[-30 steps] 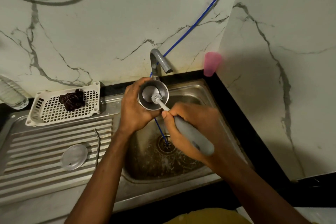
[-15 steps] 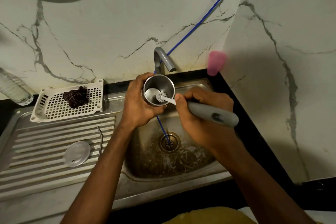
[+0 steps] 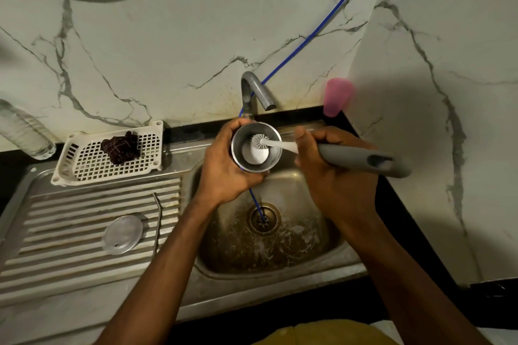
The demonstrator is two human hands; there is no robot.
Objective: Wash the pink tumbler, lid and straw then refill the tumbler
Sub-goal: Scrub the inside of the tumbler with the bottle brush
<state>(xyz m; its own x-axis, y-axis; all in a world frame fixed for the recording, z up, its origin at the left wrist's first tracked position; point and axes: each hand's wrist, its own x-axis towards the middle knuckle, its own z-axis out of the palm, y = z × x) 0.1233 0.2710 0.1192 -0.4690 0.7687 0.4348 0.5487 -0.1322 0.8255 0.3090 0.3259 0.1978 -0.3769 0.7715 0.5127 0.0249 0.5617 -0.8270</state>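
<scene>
My left hand (image 3: 224, 159) grips the tumbler (image 3: 241, 145) over the sink basin, its steel mouth facing up at me; the pink outside is hidden by my fingers. My right hand (image 3: 328, 171) holds a grey-handled brush (image 3: 361, 158) nearly level, and its white bristle head (image 3: 259, 145) sits inside the tumbler. The clear round lid (image 3: 122, 234) lies flat on the ribbed drainboard. Beside it lies the bent metal straw (image 3: 158, 221).
The tap (image 3: 256, 91) stands just behind the tumbler. A blue tube (image 3: 308, 36) runs down the wall to the drain (image 3: 263, 218). A white perforated tray (image 3: 81, 165) holds a dark scrubber (image 3: 120, 147). A pink cup (image 3: 337, 96) sits in the corner; a clear bottle (image 3: 23, 131) at far left.
My right hand has swung the brush handle from pointing down toward me to pointing right, nearly level. The brush head stays inside the tumbler, which my left hand has kept over the basin.
</scene>
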